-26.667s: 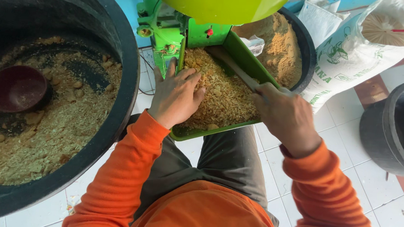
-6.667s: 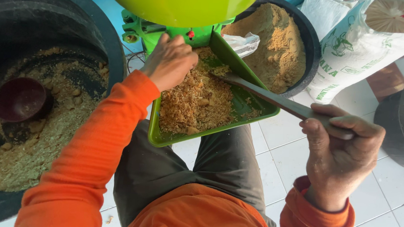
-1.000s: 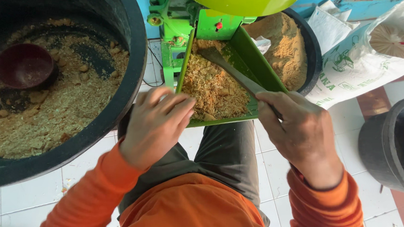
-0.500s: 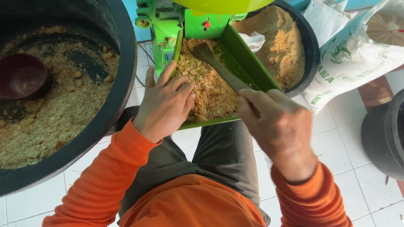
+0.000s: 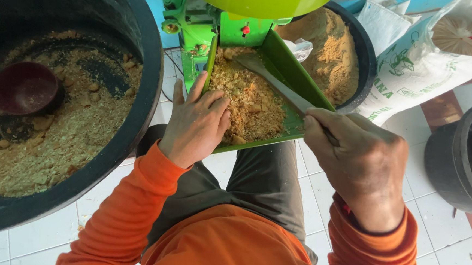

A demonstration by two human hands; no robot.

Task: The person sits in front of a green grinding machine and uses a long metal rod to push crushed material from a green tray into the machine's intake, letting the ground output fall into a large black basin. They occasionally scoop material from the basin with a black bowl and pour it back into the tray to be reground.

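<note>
Green tray [image 5: 294, 122] of crumbly brown feed [image 5: 249, 98] sits under green machine [image 5: 199, 21], just ahead of both hands. Left hand [image 5: 195, 124] flat, fingers spread on feed at tray's left edge. Right hand [image 5: 357, 162] clenched around metal scraper [image 5: 274, 80], blade reaching into feed. Black tub [image 5: 137, 50] stands left.

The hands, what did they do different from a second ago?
The left hand slid forward from the tray's near edge onto the crumbly mash in the green tray. The right hand kept gripping the flat metal scraper. The tubs stayed put.
</note>
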